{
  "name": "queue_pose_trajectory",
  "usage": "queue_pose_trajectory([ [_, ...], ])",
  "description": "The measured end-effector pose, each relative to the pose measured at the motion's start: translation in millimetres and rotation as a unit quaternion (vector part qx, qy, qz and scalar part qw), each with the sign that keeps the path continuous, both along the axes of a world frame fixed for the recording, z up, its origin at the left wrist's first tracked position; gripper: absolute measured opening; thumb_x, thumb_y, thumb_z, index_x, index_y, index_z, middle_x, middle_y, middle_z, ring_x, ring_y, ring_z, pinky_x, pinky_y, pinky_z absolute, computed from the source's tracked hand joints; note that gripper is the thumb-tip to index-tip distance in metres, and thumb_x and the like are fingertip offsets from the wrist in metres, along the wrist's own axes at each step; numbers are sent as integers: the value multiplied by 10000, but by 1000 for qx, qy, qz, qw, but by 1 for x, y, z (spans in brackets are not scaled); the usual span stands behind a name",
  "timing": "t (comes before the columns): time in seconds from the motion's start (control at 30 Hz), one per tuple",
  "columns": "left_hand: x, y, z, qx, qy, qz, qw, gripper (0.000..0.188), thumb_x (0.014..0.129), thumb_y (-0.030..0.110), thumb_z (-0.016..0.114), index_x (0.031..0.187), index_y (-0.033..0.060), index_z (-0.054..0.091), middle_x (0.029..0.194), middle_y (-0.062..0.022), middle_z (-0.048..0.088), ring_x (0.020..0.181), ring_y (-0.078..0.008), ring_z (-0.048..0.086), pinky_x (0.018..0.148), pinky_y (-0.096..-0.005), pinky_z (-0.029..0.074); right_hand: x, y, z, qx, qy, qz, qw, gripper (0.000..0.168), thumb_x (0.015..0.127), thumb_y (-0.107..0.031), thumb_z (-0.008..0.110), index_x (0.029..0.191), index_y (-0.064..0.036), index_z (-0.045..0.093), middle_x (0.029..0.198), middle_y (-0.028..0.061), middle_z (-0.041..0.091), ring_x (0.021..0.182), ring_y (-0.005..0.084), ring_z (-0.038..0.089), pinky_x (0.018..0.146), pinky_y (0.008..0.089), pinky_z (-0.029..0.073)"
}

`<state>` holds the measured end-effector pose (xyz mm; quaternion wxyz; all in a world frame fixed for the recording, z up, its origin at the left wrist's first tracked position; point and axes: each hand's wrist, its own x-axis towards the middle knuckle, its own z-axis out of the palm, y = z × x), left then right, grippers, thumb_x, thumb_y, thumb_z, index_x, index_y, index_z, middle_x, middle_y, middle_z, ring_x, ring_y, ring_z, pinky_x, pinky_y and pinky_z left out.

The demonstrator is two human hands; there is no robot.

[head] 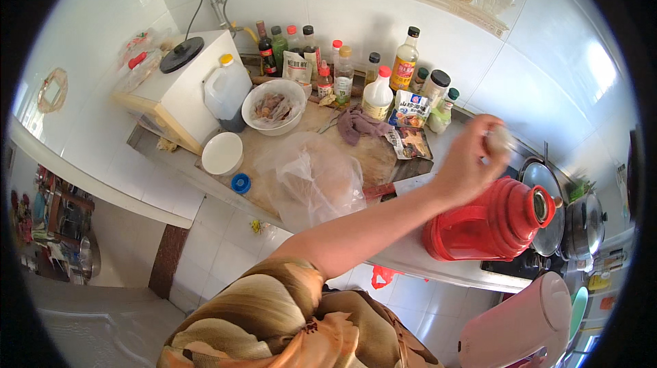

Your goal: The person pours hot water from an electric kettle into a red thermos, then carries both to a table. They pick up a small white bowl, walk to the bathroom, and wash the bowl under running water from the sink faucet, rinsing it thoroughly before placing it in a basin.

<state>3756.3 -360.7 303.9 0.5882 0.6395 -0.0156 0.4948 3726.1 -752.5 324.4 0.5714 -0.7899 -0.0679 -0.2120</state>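
Observation:
My left hand (469,163) reaches across to the right, its fingers closed around a pale stopper (499,140), probably a cork; the hand is slightly blurred. Just below it stands a red thermos flask (482,224) at the counter's edge. The flask's round mouth (540,206) is uncovered and faces up. At the lower right, a pink kettle (513,322) is held up in front of the counter, near the flask. My right hand is out of view, and the kettle's handle is cut off by the picture's rim.
A clear plastic bag (313,178) covers something on the wooden board (256,147). A cleaver's red handle (379,191) points toward the bag. Bottles, seasoning packets (409,109) and a purple cloth (359,124) line the back. Beyond the flask are a pan lid (543,204) and a pot (585,224).

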Motion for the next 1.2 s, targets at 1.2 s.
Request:
queue_pose_trajectory([
  [1.2,40,-76,15,435,118,60,891,319,973,127,439,1246,7,552,1374,-141,472,1252,-284,455,1027,-382,369,-8,-93,-44,28,164,15,986,265,683,-127,692,900,17,641,718,90,643,685,114,593,644,294,491],
])
